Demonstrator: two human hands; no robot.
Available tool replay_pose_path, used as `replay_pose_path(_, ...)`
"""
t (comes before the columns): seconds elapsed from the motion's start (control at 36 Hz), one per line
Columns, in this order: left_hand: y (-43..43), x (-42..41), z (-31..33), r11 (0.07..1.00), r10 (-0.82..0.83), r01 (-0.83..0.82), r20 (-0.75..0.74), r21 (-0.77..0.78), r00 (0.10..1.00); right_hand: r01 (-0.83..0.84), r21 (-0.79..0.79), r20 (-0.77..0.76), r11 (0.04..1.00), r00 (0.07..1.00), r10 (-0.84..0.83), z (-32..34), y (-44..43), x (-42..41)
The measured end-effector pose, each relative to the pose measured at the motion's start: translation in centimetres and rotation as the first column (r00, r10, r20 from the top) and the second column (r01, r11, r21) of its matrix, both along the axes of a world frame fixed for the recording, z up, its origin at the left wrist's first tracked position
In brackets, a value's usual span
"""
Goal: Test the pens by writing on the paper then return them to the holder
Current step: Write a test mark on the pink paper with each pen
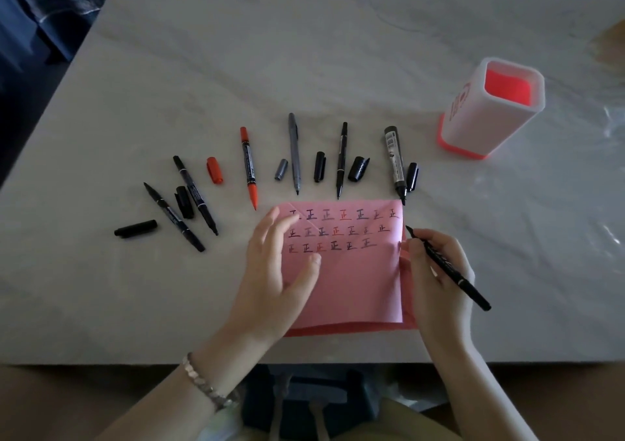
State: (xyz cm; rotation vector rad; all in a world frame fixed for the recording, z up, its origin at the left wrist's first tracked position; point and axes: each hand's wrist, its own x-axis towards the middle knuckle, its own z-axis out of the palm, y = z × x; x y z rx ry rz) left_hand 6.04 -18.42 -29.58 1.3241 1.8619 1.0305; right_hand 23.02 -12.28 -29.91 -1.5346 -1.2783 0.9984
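Because the grip of the right hand (436, 285) pinches the black pen (448, 268) between thumb and fingers in a writing hold, its bare tip points away from the person and hangs just beside the right edge of the pink paper (358, 292), apparently ready for a stroke; the left hand (270, 278) lies on the sheet with fingers spread and straight, holding nothing and, I judge, only pinning the paper against sliding; the sheet carries three rows of the hand-drawn character 正 in black, grey and red, seven in each upper row and six in the third, so the gap at that row's right end looks meant for this pen; beyond the paper six uncapped pens fan across the surface (304, 51), among them a red pen (248, 166), a grey pen (294, 153) and a thick black marker (394, 163) whose barcode label is too small to read; loose caps (319, 166) lie beside them; well apart to the right stands the holder (473, 129), upright, white with a red lining and base, no pen showing in its mouth, the red mark on its side unreadable.
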Motion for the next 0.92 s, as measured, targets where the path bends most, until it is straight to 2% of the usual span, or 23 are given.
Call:
replay_pose_path(0.08,0.4,0.1,-0.2,0.999,-0.03,0.027,-0.159,-0.018,0.987,0.009,0.039,0.028,0.999,1.0,-0.011,0.0,0.1,0.2)
replay_pose_path(0.19,0.6,1.0,-0.5,0.986,-0.164,0.154,-0.375,-0.056,0.912,0.058,0.099,0.007,0.993,0.998,-0.059,0.6,0.5,1.2)
replay_pose_path(0.33,1.9,2.6,-0.8,0.931,-0.362,0.3,-0.622,-0.207,0.695,0.1,0.124,-0.021,0.987,0.995,-0.098,0.8,1.5,2.3)
replay_pose_path(0.39,2.5,3.0,-0.9,0.917,-0.394,0.334,-0.634,-0.22,0.665,0.114,0.11,-0.064,0.987,0.992,-0.107,0.8,1.9,2.7)
replay_pose_path(0.56,2.9,3.9,-1.1,0.857,-0.514,0.362,-0.55,-0.368,0.658,0.074,0.073,-0.147,0.995,0.987,-0.063,0.7,2.3,2.4)
replay_pose_path(0.72,2.4,4.0,-1.5,0.869,-0.495,0.351,-0.634,-0.349,0.594,-0.004,-0.055,-0.306,0.998,0.952,-0.013,0.7,2.8,0.9)
replay_pose_path(0.81,2.4,3.9,-1.6,0.863,-0.504,0.349,-0.625,-0.364,0.596,-0.007,-0.068,-0.3,0.998,0.954,-0.014,0.6,2.9,-0.1)
replay_pose_path(0.92,1.9,3.5,-2.1,0.871,-0.489,0.395,-0.605,-0.293,0.629,0.014,-0.046,-0.186,0.999,0.982,-0.023,-0.5,3.1,-1.1)
